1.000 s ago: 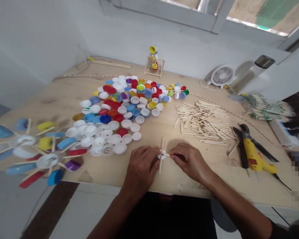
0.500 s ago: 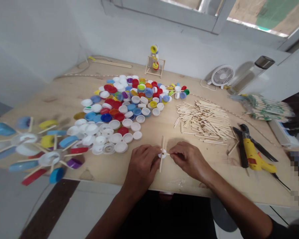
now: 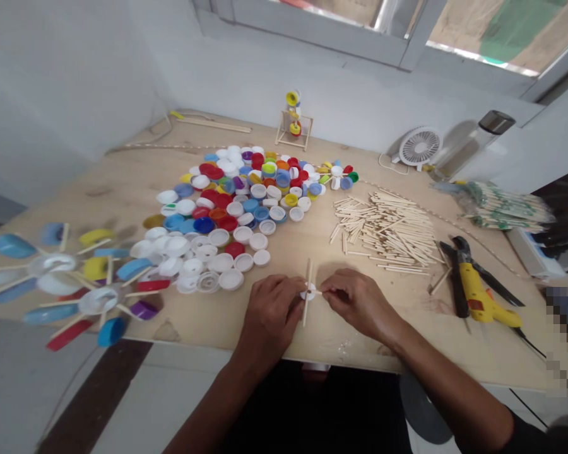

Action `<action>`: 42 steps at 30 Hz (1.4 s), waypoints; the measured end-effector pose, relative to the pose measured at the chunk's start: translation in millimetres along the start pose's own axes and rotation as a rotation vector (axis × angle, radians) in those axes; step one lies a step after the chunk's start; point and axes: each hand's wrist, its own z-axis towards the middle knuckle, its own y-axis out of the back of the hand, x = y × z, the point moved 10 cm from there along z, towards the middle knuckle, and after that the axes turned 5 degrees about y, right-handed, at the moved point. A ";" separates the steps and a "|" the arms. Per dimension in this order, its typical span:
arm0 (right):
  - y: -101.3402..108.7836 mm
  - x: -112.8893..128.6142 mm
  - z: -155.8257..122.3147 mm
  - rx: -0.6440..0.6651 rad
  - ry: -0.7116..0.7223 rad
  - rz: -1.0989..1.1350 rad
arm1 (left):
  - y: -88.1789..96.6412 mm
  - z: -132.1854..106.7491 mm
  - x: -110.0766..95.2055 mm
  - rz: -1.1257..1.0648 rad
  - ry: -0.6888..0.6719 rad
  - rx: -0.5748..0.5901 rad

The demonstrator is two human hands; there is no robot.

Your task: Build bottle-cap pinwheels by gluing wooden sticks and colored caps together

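While the left hand (image 3: 272, 315) pinches a half-hidden cap (image 3: 307, 295) — right-hand fingers (image 3: 334, 291) pinch a stick (image 3: 316, 292).

White cap (image 3: 307, 292) half hidden by fingers (image 3: 335, 291); left pinwheels (image 3: 99, 301) blurred.

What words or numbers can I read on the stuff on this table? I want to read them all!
No word, number or brand can be read here.
The green printing on the plastic-wrapped bundle of sticks is too blurred to read.
The dark red patch on the yellow glue gun is too small to read.
Any marks on the plastic bottle caps are too small to read.
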 end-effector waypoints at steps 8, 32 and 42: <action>-1.4 0.2 1.4 0.019 0.014 -0.005 | 0.8 0.1 0.5 0.010 0.016 -0.001; 6.2 -0.3 -6.2 -0.004 -0.009 -0.027 | 1.2 -2.1 -1.0 0.008 -0.017 -0.037; 28.8 -11.7 -67.4 -0.315 -0.119 0.124 | 10.6 -10.1 -4.6 -0.004 -0.053 -0.093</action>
